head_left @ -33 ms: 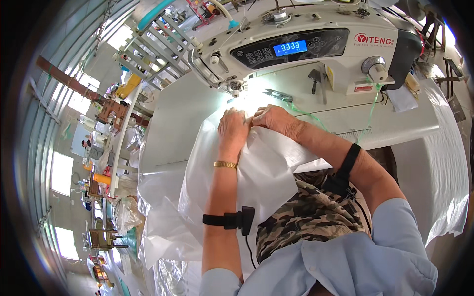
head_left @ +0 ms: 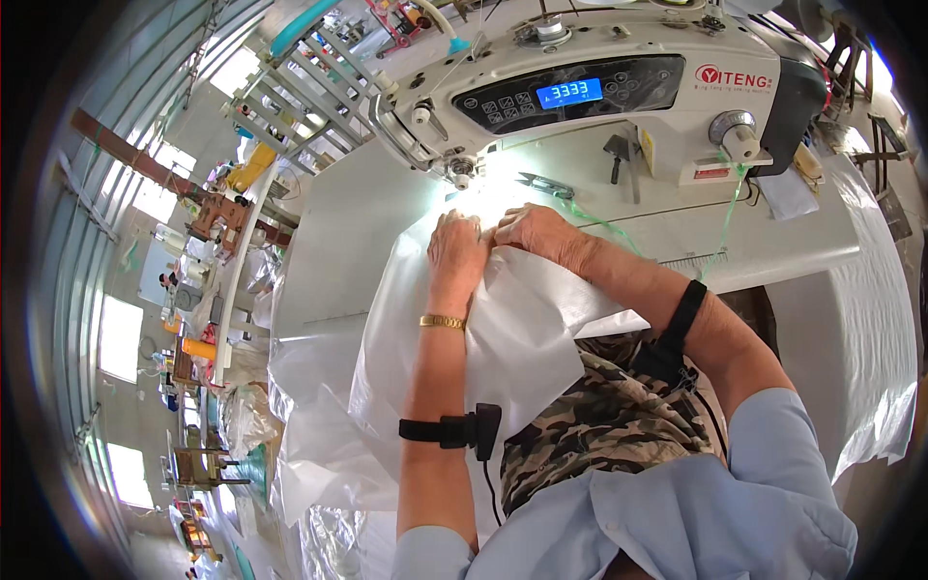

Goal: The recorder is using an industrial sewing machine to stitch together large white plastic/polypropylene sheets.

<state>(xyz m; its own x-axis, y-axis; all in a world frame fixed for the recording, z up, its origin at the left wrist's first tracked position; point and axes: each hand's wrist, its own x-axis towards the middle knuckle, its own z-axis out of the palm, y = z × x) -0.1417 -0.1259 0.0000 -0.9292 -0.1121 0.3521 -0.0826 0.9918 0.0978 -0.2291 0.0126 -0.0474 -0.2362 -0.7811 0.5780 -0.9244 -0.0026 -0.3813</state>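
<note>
A thin white plastic-like sheet drapes from the sewing machine's bed over my lap. My left hand presses its curled fingers onto the sheet just in front of the presser foot area. Close beside it, my right hand pinches the sheet's gathered edge, with its fingertips partly hidden. Above both hands is the needle end of the white sewing machine; a bright lamp glare washes out the stitching spot. Metal thread snips lie behind my right hand.
Green thread trails across the sewing table. A small dark-bladed tool rests under the machine arm, near the handwheel-like knob. White sheeting hangs off the right side. Metal racks stand at the far left.
</note>
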